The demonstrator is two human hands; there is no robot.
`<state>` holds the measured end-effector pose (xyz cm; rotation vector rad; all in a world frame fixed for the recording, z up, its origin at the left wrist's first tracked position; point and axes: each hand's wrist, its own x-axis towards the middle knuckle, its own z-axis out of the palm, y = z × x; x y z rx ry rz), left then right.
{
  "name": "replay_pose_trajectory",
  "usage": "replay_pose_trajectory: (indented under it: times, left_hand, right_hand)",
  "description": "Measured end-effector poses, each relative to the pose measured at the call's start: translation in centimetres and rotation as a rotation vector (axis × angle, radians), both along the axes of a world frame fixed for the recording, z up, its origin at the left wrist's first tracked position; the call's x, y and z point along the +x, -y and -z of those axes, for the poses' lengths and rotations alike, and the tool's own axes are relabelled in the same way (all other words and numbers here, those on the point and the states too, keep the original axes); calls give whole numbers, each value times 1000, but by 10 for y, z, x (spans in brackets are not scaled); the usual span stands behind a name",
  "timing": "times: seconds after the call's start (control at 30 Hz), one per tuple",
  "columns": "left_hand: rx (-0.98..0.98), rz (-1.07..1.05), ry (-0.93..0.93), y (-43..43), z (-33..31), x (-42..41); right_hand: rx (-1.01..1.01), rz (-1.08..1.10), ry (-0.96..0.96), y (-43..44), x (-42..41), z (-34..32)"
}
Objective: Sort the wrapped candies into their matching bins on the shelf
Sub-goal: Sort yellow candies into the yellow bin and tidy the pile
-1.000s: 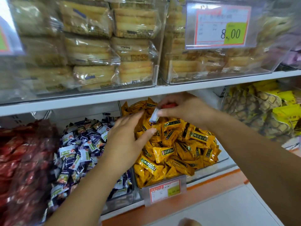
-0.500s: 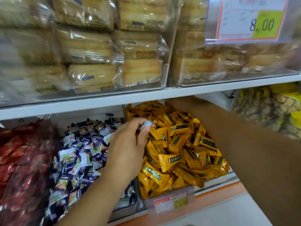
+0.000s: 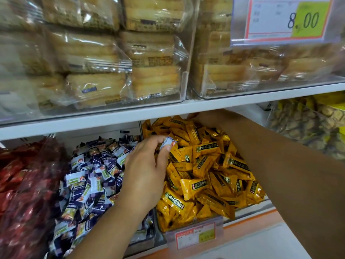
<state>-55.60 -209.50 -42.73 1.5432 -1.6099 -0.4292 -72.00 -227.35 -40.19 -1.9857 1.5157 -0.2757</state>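
Observation:
My left hand (image 3: 145,165) pinches a small white-and-blue wrapped candy (image 3: 169,143) between thumb and fingers, over the boundary of two bins. Left of it lies the bin of blue-and-white candies (image 3: 89,184). Right of it is the bin heaped with yellow candies (image 3: 205,174). My right hand (image 3: 201,117) reaches deep into the back of the yellow bin under the shelf board; its fingers are mostly hidden, so what it holds cannot be seen.
A bin of red wrapped candies (image 3: 20,184) sits at far left. Above, a white shelf board (image 3: 168,109) carries clear boxes of packed biscuits (image 3: 89,58) and a price tag (image 3: 285,17). Yellow snack bags (image 3: 308,124) lie at right. A small price label (image 3: 196,235) fronts the yellow bin.
The white-and-blue candy passed from my right hand to my left hand. My right hand then moved back, deeper into the yellow bin. The view has moved closer to the shelf.

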Motion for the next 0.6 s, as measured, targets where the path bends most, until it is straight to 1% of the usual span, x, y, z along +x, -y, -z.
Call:
replay_pose_trajectory:
  times: [0.1, 0.17, 0.23, 0.37, 0.5, 0.6]
  left_hand:
    - [-14, -6, 10, 0, 1, 0]
    - [-18, -6, 7, 1, 2, 0]
    - [-14, -7, 2, 1, 3, 1]
    - [-35, -14, -10, 0, -1, 5]
    - [-146, -144, -120, -5, -22, 26]
    - [-130, -202, -87, -11, -28, 45]
  right_hand:
    - [-91, 89, 105, -6, -17, -3]
    - [-108, 144, 198, -19, -26, -12]
    - [-113, 161, 233, -30, -32, -21]
    - [-135, 197, 217, -47, -37, -31]
    - [-199, 222, 121, -55, -36, -31]
    - [-233, 169, 28, -58, -28, -30]
